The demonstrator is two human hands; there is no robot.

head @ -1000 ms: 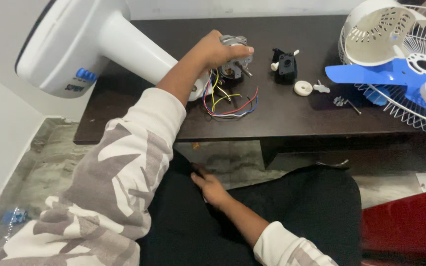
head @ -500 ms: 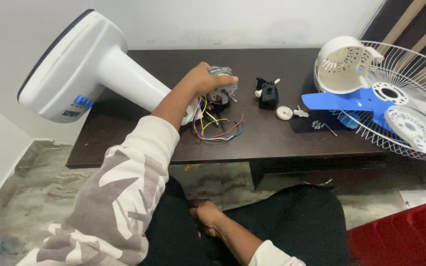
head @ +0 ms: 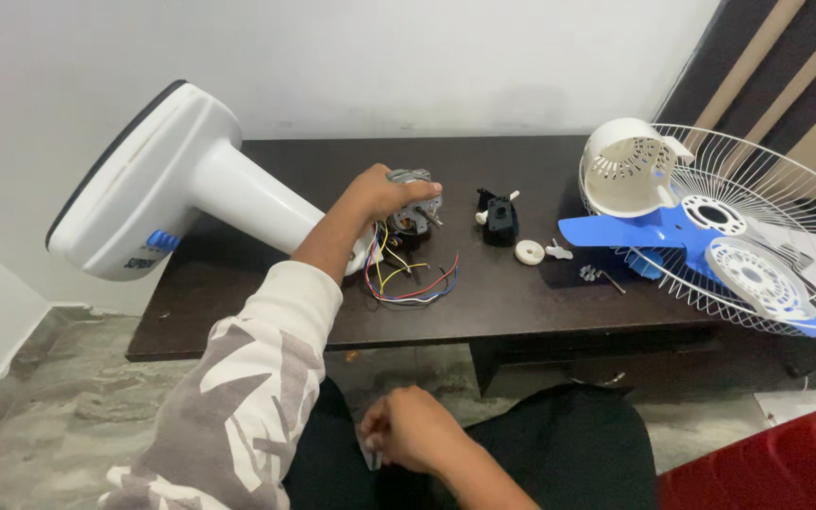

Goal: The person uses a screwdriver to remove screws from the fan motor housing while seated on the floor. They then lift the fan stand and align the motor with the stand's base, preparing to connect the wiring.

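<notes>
Fan stripped down on dark table point(head: 238, 321); motor work in hand. Left hand point(head: 384, 192) closed over grey motor point(head: 413, 203) at the neck of the tilted white fan base point(head: 167, 184) — loose coloured wires point(head: 413, 279) trailing beneath. Right hand point(head: 408, 430) low at the lap, curled, pinching something small and pale; contents unclear. Next move likely needs wires kept free. Nearby: black part point(head: 500, 217), white knob point(head: 529, 251), blue blade point(head: 635, 229), wire guard point(head: 767, 189).
</notes>
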